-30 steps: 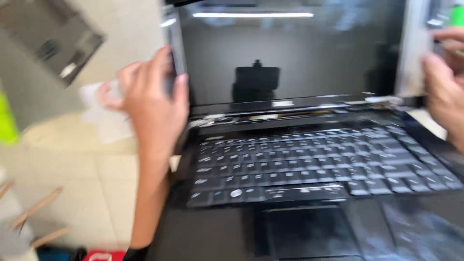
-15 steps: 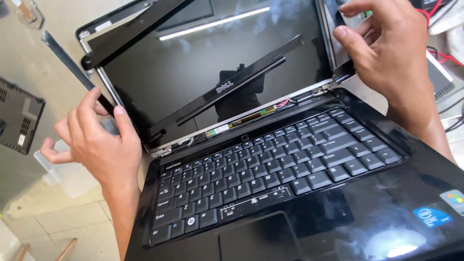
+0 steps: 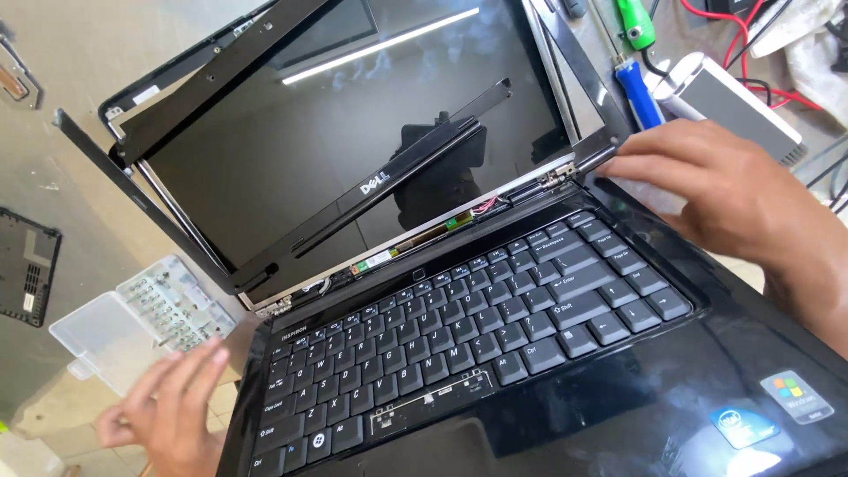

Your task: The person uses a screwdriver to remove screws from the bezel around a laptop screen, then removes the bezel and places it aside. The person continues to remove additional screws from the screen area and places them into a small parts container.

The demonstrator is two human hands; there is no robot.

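Now my left hand has let go of the loose black bezel and dropped low, fingers spread, empty, just beside the clear screw box on the bench. My right hand has come down off the screen corner; its extended fingertips press the laptop by the right hinge.

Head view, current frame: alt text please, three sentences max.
An open black laptop lies on a workbench with its screen bezel pulled loose and lying askew across the dark display. The right hand touches the right hinge corner; the left hand hovers open by a clear plastic screw box.
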